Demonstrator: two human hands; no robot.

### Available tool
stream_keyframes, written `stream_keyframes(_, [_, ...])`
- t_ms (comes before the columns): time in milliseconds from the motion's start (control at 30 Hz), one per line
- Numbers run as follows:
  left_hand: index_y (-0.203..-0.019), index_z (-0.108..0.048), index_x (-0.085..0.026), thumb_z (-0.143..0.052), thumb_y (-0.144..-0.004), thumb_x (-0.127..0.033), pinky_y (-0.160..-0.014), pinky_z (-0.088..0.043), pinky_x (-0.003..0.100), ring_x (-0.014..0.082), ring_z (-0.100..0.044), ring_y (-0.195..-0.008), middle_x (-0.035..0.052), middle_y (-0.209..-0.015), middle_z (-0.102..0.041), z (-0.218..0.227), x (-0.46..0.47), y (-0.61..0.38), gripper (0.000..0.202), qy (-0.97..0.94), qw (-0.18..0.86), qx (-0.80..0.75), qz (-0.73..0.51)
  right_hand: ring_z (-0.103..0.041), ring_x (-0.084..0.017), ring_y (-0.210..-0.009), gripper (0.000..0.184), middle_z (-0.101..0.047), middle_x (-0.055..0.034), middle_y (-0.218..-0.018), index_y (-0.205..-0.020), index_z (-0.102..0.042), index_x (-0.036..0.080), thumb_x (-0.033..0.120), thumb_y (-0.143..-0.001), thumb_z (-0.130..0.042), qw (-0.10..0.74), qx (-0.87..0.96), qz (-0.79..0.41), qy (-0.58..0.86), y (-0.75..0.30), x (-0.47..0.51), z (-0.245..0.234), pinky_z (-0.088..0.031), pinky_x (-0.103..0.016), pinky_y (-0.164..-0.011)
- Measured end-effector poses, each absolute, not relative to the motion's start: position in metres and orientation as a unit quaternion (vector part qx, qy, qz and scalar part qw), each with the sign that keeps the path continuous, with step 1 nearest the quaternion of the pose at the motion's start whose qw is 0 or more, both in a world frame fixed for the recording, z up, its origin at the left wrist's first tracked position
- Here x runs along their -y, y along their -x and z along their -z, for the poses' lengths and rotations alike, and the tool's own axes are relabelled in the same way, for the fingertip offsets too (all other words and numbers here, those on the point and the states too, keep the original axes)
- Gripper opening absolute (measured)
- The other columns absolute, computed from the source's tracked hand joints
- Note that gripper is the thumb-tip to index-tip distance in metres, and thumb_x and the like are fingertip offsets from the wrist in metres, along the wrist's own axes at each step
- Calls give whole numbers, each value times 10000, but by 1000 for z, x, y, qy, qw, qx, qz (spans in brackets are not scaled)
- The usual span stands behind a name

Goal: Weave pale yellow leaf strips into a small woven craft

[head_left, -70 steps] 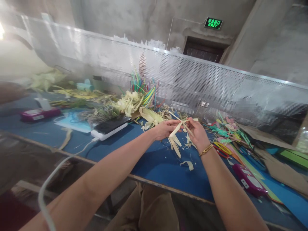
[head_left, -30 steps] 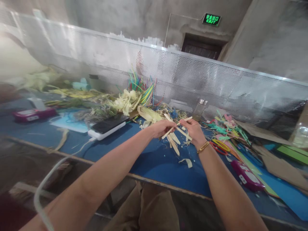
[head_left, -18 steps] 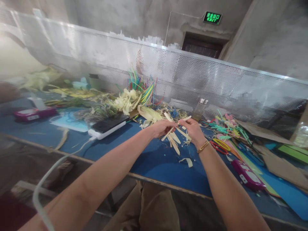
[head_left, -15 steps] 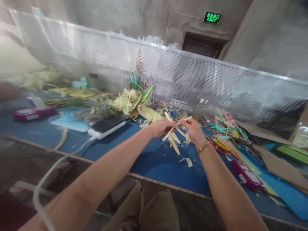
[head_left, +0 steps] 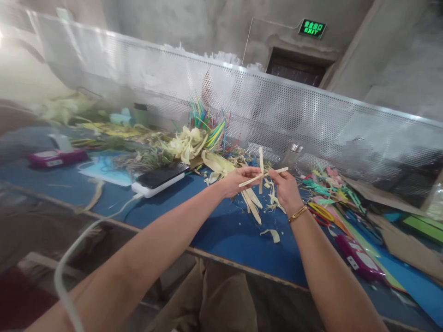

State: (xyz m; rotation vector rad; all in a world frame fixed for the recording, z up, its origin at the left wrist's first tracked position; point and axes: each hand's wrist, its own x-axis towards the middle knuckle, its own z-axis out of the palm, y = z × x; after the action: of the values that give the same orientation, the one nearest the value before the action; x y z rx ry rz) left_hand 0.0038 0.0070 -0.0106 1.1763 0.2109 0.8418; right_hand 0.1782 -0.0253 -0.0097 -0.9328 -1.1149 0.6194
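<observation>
Blue desk (head_left: 224, 244) runs across the lower frame; right of centre, your left hand (head_left: 238, 181) and right hand (head_left: 286, 188), each grip pinched narrow, hold crossed pale strips (head_left: 262, 175) between them, one slanting up rightward, one upright, equally near both. Behind stands a perforated screen (head_left: 297, 108).

Your strips (head_left: 261, 158) are pale yellow. Your bracelet (head_left: 298, 214) is gold, your pants (head_left: 226, 295) are brown and your table (head_left: 228, 235) is blue. The screen (head_left: 238, 94) is silver, dotted with little holes. The sign (head_left: 312, 28) has bright green letters on black.
</observation>
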Motion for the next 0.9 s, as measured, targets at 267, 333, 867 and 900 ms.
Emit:
stream_keyframes(267, [-895,-699,-143,-771,-641,-262,-496,-335,188,48,-476,-559,7,-651,-580,10,-9,-3,290,-523,725,-142,-425,-562,-155,-599,626,-651,-58,-658,-698,-695,184,750,-734,-429,675,486,-411,374,-178,37,-1,-443,-314,-594])
stream_keyframes(333, [-894,-699,-151,-763,-650,-259,-503,-336,192,49,-478,-564,11,-669,-592,10,-7,-2,274,-548,733,-144,-377,-571,-153,-608,516,-665,-47,-685,-737,-703,185,680,-707,-558,647,491,-422,402,-176,38,-1,-446,-303,-587])
stream_keyframes(867, [-665,-563,-161,-693,-642,-299,-452,-193,213,51,-311,-471,-52,-534,-390,4,0,0,191,-609,711,-191,-297,-494,-120,-555,340,-603,17,-592,-667,-671,185,497,-570,-764,631,529,-330,462,-166,33,8,-409,-275,-575])
stream_keyframes(900, [-657,-558,-162,-689,-638,-289,-456,-204,213,53,-318,-475,-52,-533,-393,4,0,0,184,-611,711,-188,-294,-495,-120,-562,338,-605,15,-596,-654,-667,184,495,-566,-766,636,527,-326,461,-165,33,8,-407,-276,-583])
